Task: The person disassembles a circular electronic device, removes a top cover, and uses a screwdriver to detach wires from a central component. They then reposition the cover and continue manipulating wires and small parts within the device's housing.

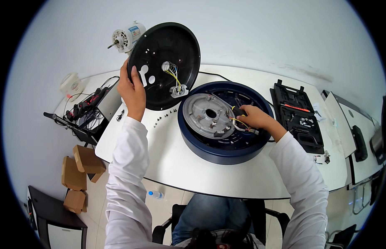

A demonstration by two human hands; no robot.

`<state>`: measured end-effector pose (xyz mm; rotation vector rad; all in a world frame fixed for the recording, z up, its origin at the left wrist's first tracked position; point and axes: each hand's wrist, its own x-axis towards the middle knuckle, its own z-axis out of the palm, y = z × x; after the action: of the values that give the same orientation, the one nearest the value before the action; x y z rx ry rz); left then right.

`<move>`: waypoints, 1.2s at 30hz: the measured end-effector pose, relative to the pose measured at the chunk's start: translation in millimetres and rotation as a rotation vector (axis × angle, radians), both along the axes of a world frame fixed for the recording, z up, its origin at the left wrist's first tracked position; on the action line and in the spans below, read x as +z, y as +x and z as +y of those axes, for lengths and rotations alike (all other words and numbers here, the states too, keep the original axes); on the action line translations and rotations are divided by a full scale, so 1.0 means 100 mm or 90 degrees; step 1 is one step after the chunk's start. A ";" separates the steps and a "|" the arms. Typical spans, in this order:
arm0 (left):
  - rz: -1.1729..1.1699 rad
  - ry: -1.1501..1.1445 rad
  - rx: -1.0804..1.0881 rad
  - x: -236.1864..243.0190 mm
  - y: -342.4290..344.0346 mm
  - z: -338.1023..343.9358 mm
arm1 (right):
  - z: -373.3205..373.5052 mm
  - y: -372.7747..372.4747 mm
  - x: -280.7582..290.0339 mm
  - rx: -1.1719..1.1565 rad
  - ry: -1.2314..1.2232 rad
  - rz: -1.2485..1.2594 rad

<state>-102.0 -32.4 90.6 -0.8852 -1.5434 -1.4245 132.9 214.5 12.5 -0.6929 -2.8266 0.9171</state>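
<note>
I see left hand (132, 89) gripping the tilted black round cover (164, 66) by its edge, yellow wires (174, 76) hanging just right of that grip, right hand (252, 118) closed on a wire connector inside the blue round base (226, 122), metal heating plate (208, 115) just left of those fingers, small screws (164, 116) on the white table (176, 162) below the cover

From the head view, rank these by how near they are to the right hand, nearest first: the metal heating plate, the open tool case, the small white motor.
1. Metal heating plate: just left of the right hand, inside the blue housing.
2. Open tool case: to its right on the table.
3. Small white motor: far left, beyond the black base cover held up by the left hand.
</note>
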 end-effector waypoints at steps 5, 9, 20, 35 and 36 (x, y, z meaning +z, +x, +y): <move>0.062 0.035 0.012 0.08 -0.03 -0.05 | 0.00 -0.02 -0.09 0.011 0.229 -0.006; 0.071 0.027 0.037 0.20 -0.03 -0.16 | 0.02 -0.02 -0.12 0.013 0.193 0.016; 0.099 0.034 0.041 0.53 0.38 -0.32 | -1.04 -0.65 0.70 0.102 0.095 0.550; -0.011 0.091 -0.130 0.31 1.48 -0.89 | -1.64 0.26 1.04 0.182 -0.193 0.449; -0.010 0.109 -0.128 0.25 1.65 -0.96 | -1.71 0.42 1.00 0.187 -0.267 0.458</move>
<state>63.1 -128.0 115.4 -0.9466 -1.3492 -1.6835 175.1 43.6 112.7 0.0579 -2.1302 1.4654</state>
